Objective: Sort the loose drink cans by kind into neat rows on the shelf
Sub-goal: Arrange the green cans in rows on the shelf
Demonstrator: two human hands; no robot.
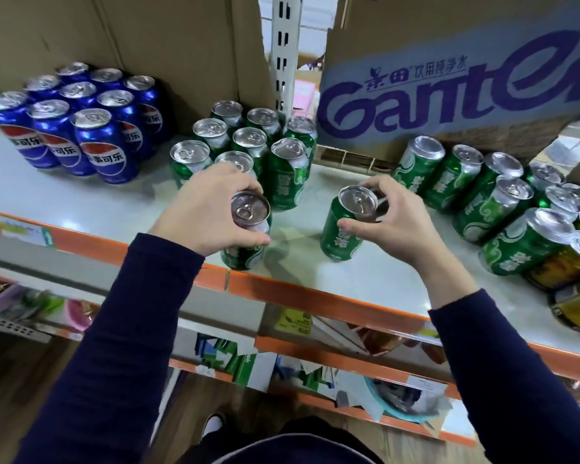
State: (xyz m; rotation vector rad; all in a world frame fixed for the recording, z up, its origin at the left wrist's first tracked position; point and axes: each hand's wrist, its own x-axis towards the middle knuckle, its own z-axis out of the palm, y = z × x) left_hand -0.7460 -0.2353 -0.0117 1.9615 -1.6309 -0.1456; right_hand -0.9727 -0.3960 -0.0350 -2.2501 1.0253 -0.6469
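My left hand (203, 209) grips the top of a green can (245, 226) standing near the shelf's front edge, just in front of a block of several upright green cans (282, 175). My right hand (387, 217) holds a second green can (342, 226) by its rim, tilted a little, over the bare middle of the shelf (81, 195). A block of blue cola cans (81, 128) stands in rows at the back left. More green cans (482, 209) stand loosely grouped at the right.
Gold cans (573, 262) lie at the far right by the shelf edge. A cardboard box with blue lettering (449, 88) and a plain carton (131, 38) stand behind the cans. An orange rail (298, 293) edges the shelf; lower shelves hold mixed goods.
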